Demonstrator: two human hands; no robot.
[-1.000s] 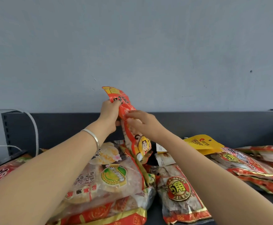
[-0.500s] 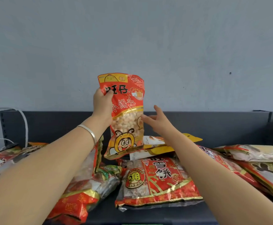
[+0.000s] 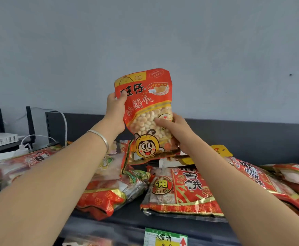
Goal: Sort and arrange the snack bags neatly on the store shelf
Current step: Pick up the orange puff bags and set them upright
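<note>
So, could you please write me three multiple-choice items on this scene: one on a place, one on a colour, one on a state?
1. Where is the bee-cartoon bag? A) held up above the shelf B) flat on the shelf C) on the floor
2. The bracelet is: A) black B) silver C) green
3. The right hand: A) hangs idle B) presses the wall C) grips the bag
Answers: 1 A, the left hand too holds it clear; 2 B, it shines silver; 3 C, its thumb pinches the front.
</note>
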